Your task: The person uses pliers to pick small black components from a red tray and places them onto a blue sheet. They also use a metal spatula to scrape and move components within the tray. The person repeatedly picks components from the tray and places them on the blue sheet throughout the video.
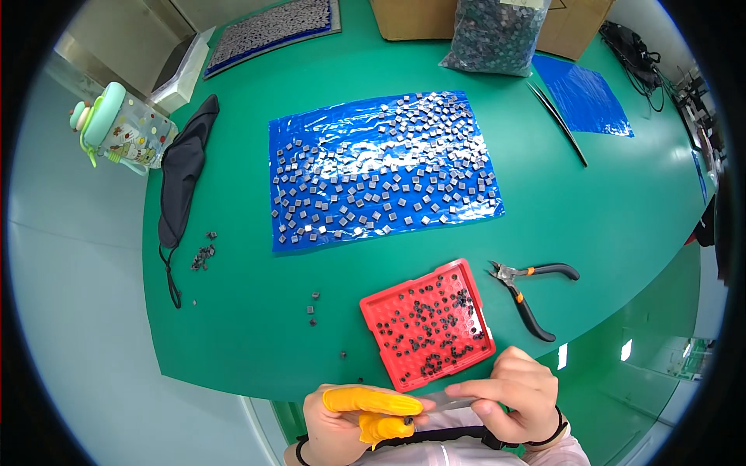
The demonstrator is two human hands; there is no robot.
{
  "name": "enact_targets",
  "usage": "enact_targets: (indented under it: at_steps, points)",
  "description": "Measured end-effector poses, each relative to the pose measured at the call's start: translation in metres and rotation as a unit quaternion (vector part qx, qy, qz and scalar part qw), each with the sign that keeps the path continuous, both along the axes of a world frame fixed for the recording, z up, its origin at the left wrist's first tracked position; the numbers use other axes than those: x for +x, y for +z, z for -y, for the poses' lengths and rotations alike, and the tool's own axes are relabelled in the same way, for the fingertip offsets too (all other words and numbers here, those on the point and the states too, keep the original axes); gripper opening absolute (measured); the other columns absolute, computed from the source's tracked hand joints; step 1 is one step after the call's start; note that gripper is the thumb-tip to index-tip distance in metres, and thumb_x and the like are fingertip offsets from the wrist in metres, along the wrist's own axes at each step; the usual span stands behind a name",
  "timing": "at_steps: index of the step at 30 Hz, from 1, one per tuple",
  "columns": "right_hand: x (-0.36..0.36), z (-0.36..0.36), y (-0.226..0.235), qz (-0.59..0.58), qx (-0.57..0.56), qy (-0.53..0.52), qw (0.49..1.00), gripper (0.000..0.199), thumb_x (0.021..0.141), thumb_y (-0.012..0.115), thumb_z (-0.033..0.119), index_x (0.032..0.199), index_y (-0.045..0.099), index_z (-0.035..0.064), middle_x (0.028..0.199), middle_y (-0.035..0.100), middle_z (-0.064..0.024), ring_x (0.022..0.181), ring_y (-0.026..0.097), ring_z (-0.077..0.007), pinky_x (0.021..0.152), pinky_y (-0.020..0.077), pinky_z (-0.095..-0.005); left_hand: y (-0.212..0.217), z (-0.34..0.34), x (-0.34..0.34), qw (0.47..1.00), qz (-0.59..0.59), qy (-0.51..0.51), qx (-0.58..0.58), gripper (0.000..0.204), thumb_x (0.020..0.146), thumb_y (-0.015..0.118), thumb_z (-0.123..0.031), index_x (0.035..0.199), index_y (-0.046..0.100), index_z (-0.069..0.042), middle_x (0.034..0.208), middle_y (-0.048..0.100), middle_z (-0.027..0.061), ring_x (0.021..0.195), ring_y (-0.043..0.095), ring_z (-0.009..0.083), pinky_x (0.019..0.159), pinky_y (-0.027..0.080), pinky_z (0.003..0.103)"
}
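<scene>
Yellow finger covers sit on the thumb and a finger of my left hand (353,412), which is held at the table's near edge. Its fingers are closed around a small black part (409,421), visible at the thumb tip. My right hand (513,396) is closed too, pinching a thin translucent strip (451,401) that reaches toward the left fingertips. Whether the strip touches the black part I cannot tell. Just beyond both hands lies a red tray (375,307), with many small black round parts scattered in it.
Small grey square pieces cover a blue film sheet (326,128) mid-table. Cutting pliers (524,295) lie right of the tray, tweezers (561,120) farther back. Loose dark pieces (203,256), a black mask (185,171) and a bottle (128,128) are left; a filled bag (496,35) stands behind.
</scene>
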State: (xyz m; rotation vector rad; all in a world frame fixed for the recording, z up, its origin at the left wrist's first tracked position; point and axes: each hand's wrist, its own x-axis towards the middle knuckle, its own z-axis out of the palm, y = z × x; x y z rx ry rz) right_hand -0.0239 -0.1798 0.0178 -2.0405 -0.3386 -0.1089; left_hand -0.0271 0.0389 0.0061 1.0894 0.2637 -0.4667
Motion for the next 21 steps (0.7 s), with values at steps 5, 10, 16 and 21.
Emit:
enact_targets:
  at_steps: [5, 10, 16, 21]
  points:
    - [-0.001, 0.002, -0.003, -0.005, 0.018, -0.044, 0.999, 0.013, 0.084, 0.063, 0.013, 0.083, 0.074, 0.0068, 0.054, 0.051, 0.0003, 0.048, 0.042, -0.0164, 0.052, 0.0352, -0.0299, -0.004, 0.000, -0.002, 0.999, 0.037, 0.006, 0.036, 0.019, 0.080, 0.074, -0.001, 0.093, 0.067, 0.011, 0.090, 0.071, 0.0205, 0.077, 0.070, 0.0228, 0.071, 0.058, 0.030]
    - [0.001, 0.006, 0.001, 0.030, 0.035, -0.004, 0.999, 0.010, 0.082, 0.067, 0.013, 0.075, 0.071, 0.0075, 0.051, 0.049, 0.0013, 0.045, 0.039, -0.0150, 0.049, 0.0330, -0.0298, -0.006, -0.002, 0.003, 0.983, 0.158, -0.019, 0.086, 0.016, 0.081, 0.072, 0.000, 0.092, 0.069, 0.010, 0.088, 0.071, 0.0198, 0.076, 0.070, 0.0218, 0.068, 0.056, 0.027]
    - [0.007, 0.011, 0.001, 0.076, -0.039, 0.042, 0.995, 0.011, 0.078, 0.072, 0.022, 0.073, 0.072, 0.0125, 0.046, 0.037, 0.0046, 0.044, 0.033, -0.0131, 0.048, 0.0272, -0.0299, 0.007, -0.002, 0.002, 0.982, 0.116, -0.054, 0.138, 0.013, 0.082, 0.068, 0.003, 0.092, 0.069, 0.010, 0.087, 0.071, 0.0186, 0.075, 0.069, 0.0218, 0.067, 0.056, 0.027]
    - [0.008, 0.012, -0.001, 0.098, -0.059, 0.027, 0.993, 0.011, 0.078, 0.072, 0.025, 0.073, 0.073, 0.0152, 0.046, 0.032, 0.0049, 0.044, 0.030, -0.0127, 0.048, 0.0248, -0.0298, 0.003, 0.001, 0.002, 0.979, 0.147, -0.048, 0.133, 0.013, 0.080, 0.068, 0.006, 0.091, 0.069, 0.011, 0.086, 0.071, 0.0185, 0.074, 0.070, 0.0221, 0.067, 0.056, 0.027]
